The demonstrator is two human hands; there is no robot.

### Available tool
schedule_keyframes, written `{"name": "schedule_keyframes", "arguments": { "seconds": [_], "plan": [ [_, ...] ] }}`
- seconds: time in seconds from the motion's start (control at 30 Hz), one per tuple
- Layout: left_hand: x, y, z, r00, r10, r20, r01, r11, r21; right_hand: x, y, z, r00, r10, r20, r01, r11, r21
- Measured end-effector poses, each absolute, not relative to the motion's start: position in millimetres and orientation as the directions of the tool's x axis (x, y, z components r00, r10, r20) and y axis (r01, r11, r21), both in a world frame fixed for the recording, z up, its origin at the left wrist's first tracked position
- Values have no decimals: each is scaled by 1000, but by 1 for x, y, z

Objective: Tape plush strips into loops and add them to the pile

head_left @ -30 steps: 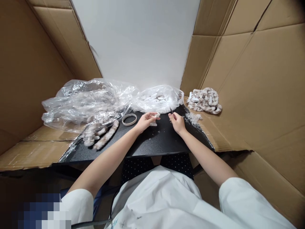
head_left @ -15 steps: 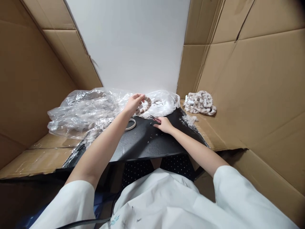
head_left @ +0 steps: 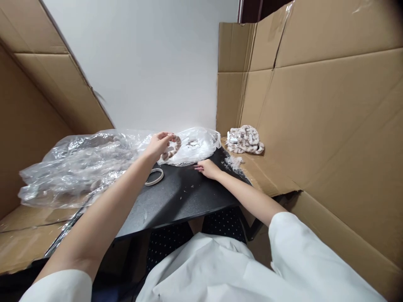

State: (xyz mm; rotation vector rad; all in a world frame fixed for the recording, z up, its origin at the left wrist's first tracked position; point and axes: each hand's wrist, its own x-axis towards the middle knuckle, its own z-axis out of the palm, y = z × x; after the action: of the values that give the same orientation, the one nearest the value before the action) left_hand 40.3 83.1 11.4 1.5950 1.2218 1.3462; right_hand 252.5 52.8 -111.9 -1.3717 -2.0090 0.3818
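Note:
Pinched between the fingers of my left hand is a fuzzy beige-and-brown ring, like a plush headband, raised above the table. My right hand is closed around small scissors, perhaps thread snips, low over the black table. Their blades point left and are blurred, apart from the ring. Behind both hands lies a white plastic bag with dark bits on it. A roll of pale tape rests on the table below my left hand.
A large clear plastic bag with fluffy pieces covers the left side. Several similar fuzzy rings with white tags form a pile at the right, beside a heap of lint. Cardboard walls enclose both sides.
The view has turned to the right, so the things appear further left. Both hands keep their hold. The scissors, sharper before, are now smeared by motion.

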Motion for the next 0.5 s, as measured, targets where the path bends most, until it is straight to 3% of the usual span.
{"name": "schedule_keyframes", "arguments": {
  "seconds": [0.2, 0.3, 0.4, 0.5],
  "plan": [
    [89, 93, 18, 64, 947, 315, 194, -322, 927, 354, 32, -92, 56, 886, 460, 807, 231, -543],
    [142, 110, 31, 222, 891, 397, 231, -444, 866, 400, 9, -95, 193, 798, 572, 812, 198, -550],
    [207, 128, 46, 377, 742, 554, 356, -669, 653, 439, -12, -107, 273, 738, 618, 826, 150, -544],
    [271, 138, 46, 533, 614, 582, 452, -788, 417, 459, -26, -117, 334, 758, 560, 879, -37, -475]
  ]
}}
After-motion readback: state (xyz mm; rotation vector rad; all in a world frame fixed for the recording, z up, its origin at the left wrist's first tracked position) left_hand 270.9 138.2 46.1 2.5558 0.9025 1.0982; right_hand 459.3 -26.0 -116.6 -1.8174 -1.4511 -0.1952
